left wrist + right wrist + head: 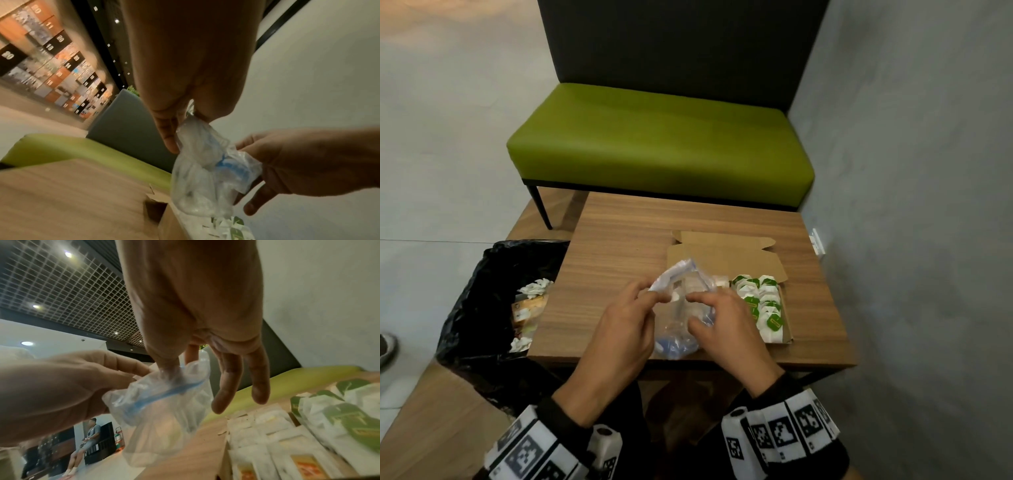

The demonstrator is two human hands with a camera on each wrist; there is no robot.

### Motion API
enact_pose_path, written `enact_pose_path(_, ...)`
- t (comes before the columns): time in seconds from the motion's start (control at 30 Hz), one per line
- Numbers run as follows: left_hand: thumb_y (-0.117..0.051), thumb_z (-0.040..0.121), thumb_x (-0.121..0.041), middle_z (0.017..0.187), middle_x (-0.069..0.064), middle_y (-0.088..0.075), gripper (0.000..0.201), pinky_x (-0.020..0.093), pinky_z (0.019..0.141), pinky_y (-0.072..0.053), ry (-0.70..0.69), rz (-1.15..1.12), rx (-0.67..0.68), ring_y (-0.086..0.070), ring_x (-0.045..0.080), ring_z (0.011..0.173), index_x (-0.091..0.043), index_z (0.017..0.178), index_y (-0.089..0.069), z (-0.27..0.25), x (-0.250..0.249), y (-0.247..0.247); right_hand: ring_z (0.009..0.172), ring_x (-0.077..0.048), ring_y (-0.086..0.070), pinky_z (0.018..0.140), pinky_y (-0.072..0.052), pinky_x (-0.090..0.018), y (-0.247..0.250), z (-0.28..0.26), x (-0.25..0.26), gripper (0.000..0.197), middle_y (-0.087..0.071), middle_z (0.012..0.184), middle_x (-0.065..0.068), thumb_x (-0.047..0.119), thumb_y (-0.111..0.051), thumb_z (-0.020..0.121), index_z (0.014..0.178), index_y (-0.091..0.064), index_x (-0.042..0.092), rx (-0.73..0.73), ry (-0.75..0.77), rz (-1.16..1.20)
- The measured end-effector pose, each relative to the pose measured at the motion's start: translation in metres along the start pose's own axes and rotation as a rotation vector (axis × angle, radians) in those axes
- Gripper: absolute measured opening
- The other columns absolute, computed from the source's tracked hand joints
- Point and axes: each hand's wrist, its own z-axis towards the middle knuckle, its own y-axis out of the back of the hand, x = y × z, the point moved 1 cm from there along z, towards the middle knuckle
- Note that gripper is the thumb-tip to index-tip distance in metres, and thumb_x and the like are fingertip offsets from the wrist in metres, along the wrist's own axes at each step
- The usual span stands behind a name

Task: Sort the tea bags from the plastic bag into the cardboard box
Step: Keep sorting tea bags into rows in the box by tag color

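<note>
Both hands [671,329] pinching plastic bag [681,308] | cardboard box [779,270]: tea bags [760,301] | bin [482,274]: wrappers

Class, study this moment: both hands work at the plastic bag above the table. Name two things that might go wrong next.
1. Both the left hand and right hand pinch the plastic bag near the table edge; contents may spill toward the black bin.
2. The cardboard box looks crowded with tea bags; more might overflow.
</note>
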Motion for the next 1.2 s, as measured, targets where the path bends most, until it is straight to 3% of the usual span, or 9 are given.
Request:
enact_pose_path(0.13,-0.051,0.092,0.001,0.135,0.003,-0.055,0.041,0.017,0.084,-0.041,0.076,0.083,0.015,-0.061,0.017,0.107,-0.009,0.130,-0.060,-0.004,-0.002,0.001,0.114,-0.017,-0.055,0.088,-0.041,-0.021,-0.002,-0.007,-0.001,0.052,-0.054,0.121,0.000,0.022,-0.065,0.085,0.136,-0.058,0.024,-0.036,-0.002,-0.074)
enact_pose_path(0.23,-0.052,0.092,0.000,0.129,0.001,-0.057,0.043,0.012,0.075,-0.037,0.029,0.070,0.031,-0.056,0.005,0.090,-0.011,0.132,-0.059,-0.006,-0.008,0.001,0.113,-0.017,-0.055,0.091,-0.048,-0.031,0.000,-0.010,0.005,0.056,-0.050,0.123,0.005,0.040,-0.070,0.083,0.136,-0.058,0.028,-0.053,-0.028,-0.131)
enact_pose_path(0.33,-0.054,0.091,0.000,0.124,-0.001,-0.059,0.042,0.005,0.071,-0.037,-0.020,0.043,0.036,-0.057,0.005,0.090,-0.012,0.131,-0.060,-0.008,-0.014,-0.001,0.116,-0.017,-0.055,0.093,-0.049,-0.034,0.002,-0.010,0.012,0.053,-0.045,0.130,0.005,0.054,-0.074,0.077,0.124,-0.065,0.032,-0.037,-0.059,-0.171)
enact_pose_path(0.53,-0.056,0.090,-0.003,0.118,-0.014,-0.057,0.041,0.004,0.078,-0.040,-0.084,-0.042,0.068,-0.054,-0.007,0.092,-0.020,0.126,-0.062,-0.017,-0.024,-0.006,0.137,-0.019,-0.037,0.105,-0.043,-0.045,-0.005,-0.008,0.009,0.039,-0.030,0.156,0.004,0.051,-0.075,0.075,0.111,-0.073,0.036,-0.027,-0.053,-0.206)
enact_pose_path(0.63,-0.056,0.092,-0.007,0.119,-0.014,-0.055,0.039,0.002,0.077,-0.037,-0.054,-0.024,0.075,-0.052,-0.009,0.090,-0.018,0.129,-0.061,-0.019,-0.022,-0.008,0.140,-0.017,-0.032,0.107,-0.041,-0.040,-0.007,-0.007,0.002,0.024,-0.030,0.158,0.005,0.042,-0.070,0.083,0.104,-0.075,0.031,-0.041,-0.045,-0.161)
enact_pose_path(0.8,-0.055,0.096,-0.020,0.133,-0.004,-0.051,0.044,0.014,0.080,-0.036,0.093,0.064,0.068,-0.048,-0.001,0.091,-0.017,0.140,-0.050,-0.015,-0.017,-0.004,0.125,-0.012,-0.050,0.097,-0.043,-0.028,0.003,-0.006,-0.008,0.012,-0.053,0.137,0.005,0.029,-0.069,0.087,0.080,-0.071,0.020,-0.184,0.016,0.109)
enact_pose_path(0.9,-0.055,0.098,-0.028,0.140,-0.004,-0.044,0.050,0.019,0.083,-0.039,0.206,0.114,0.076,-0.051,0.004,0.095,-0.017,0.144,-0.043,-0.008,-0.013,0.002,0.102,-0.005,-0.061,0.090,-0.051,-0.032,0.017,-0.007,-0.012,0.008,-0.067,0.112,0.007,0.020,-0.070,0.088,0.086,-0.075,0.015,-0.311,0.071,0.239)
enact_pose_path(1.0,-0.057,0.096,-0.028,0.150,0.005,-0.035,0.056,0.033,0.093,-0.045,0.289,0.168,0.101,-0.056,0.023,0.116,-0.011,0.145,-0.039,0.002,-0.007,0.004,0.086,-0.002,-0.065,0.077,-0.055,-0.029,0.027,-0.011,-0.018,0.008,-0.072,0.089,0.011,0.020,-0.068,0.091,0.092,-0.076,0.020,-0.317,0.094,0.294)
enact_pose_path(1.2,-0.060,0.093,-0.021,0.153,0.008,-0.026,0.060,0.029,0.095,-0.042,0.388,0.159,0.214,-0.050,0.025,0.124,-0.007,0.145,-0.034,0.022,0.013,-0.004,0.082,0.007,-0.062,0.070,-0.045,-0.007,0.034,-0.018,-0.038,0.017,-0.068,0.087,0.016,0.018,-0.071,0.090,0.106,-0.075,0.017,-0.352,0.042,0.195)
